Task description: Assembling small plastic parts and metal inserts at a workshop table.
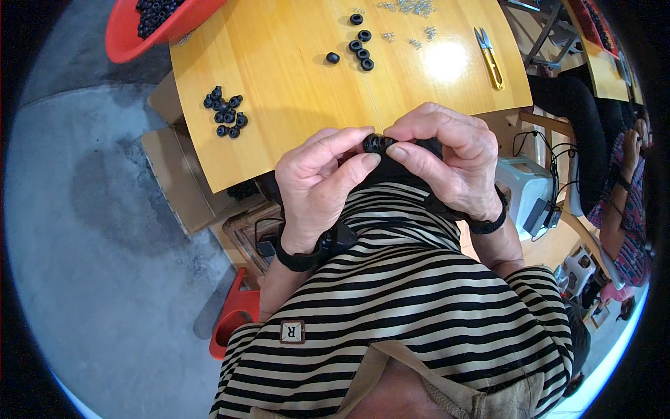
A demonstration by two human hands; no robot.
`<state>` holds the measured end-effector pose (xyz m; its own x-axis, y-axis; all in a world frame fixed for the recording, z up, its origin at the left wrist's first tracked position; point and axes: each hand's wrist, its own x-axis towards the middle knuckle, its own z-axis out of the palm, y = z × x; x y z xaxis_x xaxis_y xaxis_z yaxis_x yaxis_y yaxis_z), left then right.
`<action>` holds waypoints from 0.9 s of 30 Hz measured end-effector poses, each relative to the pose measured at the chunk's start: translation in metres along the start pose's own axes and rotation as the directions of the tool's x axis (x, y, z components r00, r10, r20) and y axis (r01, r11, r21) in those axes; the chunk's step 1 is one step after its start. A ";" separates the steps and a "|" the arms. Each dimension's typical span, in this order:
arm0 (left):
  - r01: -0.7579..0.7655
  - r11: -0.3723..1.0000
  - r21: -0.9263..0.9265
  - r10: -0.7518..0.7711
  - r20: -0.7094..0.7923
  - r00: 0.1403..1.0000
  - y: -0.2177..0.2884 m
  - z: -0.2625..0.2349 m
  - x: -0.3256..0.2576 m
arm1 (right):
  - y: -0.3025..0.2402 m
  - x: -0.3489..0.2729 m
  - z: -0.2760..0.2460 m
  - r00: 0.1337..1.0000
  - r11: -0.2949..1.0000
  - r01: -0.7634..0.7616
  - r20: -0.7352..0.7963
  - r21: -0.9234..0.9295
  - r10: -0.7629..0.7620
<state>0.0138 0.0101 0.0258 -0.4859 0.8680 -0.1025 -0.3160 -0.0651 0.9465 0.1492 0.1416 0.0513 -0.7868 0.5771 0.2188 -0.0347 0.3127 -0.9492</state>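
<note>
Two pinches, one target: our left hand (310, 183) and right hand (457, 153) each have thumb and forefinger closed on a small, rounded, shiny black part (375, 144), held at the near edge of the yellow wood-topped table (293, 70). Can't tell if it's one piece or two pressed together; our grip hides much of it. Handling, our guess: very light, stiff plastic or firm rubber, hard to break, a bit slick on the curved sides. We'd take it by opposite ends of the outer wall, pads square on, since off-centre pressure could squirt it out. Near the table's left edge: cluster of small black knobbed parts (221, 106). Toward its far side: chunky black rings (359, 49), with tiny clear glinting pieces (419, 8) right of them. On its right: yellow-handled metal snips (495, 71). At its far-left corner: red plastic bowl (129, 49) holding black bits (155, 15). Labels: nothing we can read on parts or snips; only a single character on a small square dark-bordered patch (293, 332), on the black-and-cream striped shirt (391, 300).
</note>
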 end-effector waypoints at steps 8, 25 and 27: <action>-0.284 0.795 0.537 0.290 0.075 0.954 0.010 0.001 0.002 | 0.004 0.002 0.003 0.996 0.989 0.091 0.021 -0.116 -0.089; -0.415 0.638 0.649 0.404 0.176 0.898 0.008 0.001 0.006 | 0.015 0.003 0.003 0.997 0.999 -0.005 0.081 0.052 0.000; -0.408 0.657 0.634 0.385 0.183 0.905 0.006 0.001 0.005 | 0.024 0.002 0.001 0.946 0.873 -0.315 0.200 0.372 0.256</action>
<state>0.0106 0.0146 0.0315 -0.4119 0.8503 0.3275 0.5071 -0.0847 0.8577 0.1463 0.1493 0.0288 -0.8761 0.4752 -0.0815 -0.0115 -0.1894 -0.9818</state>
